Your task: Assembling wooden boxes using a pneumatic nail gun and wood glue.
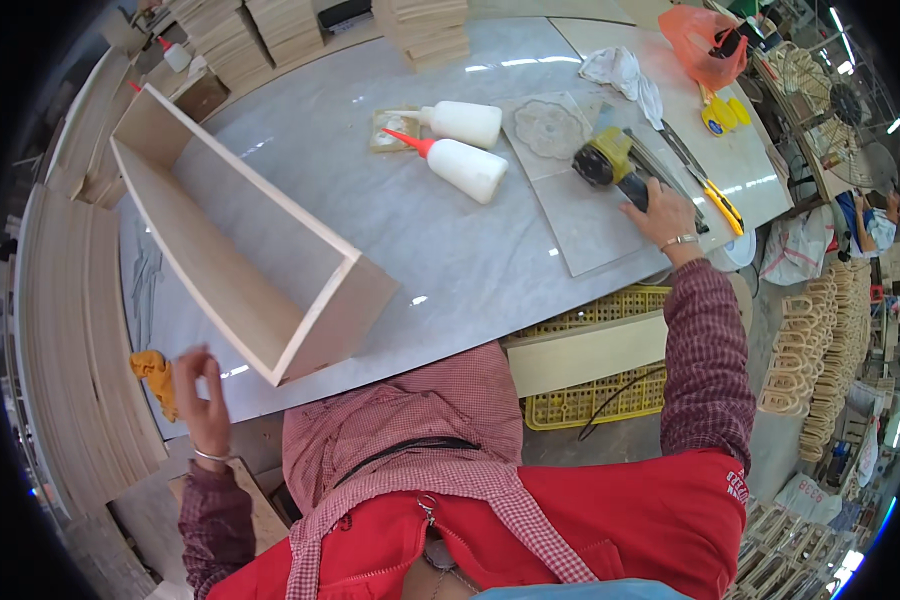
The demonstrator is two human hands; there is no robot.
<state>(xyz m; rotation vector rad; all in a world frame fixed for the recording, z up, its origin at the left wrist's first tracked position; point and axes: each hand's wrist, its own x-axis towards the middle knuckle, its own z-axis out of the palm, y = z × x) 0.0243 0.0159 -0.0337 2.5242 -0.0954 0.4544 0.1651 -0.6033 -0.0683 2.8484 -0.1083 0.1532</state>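
"Cloth (pixel 153 378) comes first: one, orange, just left of the left hand (pixel 202 402). How is that hand?"

"Fingers loosely curled, thumb apart, nothing visible in them. Whether they brush the cloth, I can't tell. Far beyond that hand is one white bottle (pixel 177 57)."

"And the wooden box (pixel 205 240)?"

"Just one, on the desk (pixel 410 240), ahead and to the right of the left hand. Its thin panels look light and stiff, and the bare wood should grip well. I'd hold it by the long rims; the corner joints are probably its weak points."

"Between the hands, farther out?"

"Two more white bottles (pixel 467 170), both lying down. They likely give when squeezed and could roll, so take them round the body."

"Then the power tool (pixel 615 148)?"

"One, yellow and black, in the right hand (pixel 660 212), whose fingers wrap round its dark handle. I judge it the heaviest piece here, hard and weighted toward the head, so that handle is where to hold it."

"Anything past that?"

"One yellow cutter (pixel 723 205), just right of the right hand. It's probably light; keep to the handle, away from the blade."
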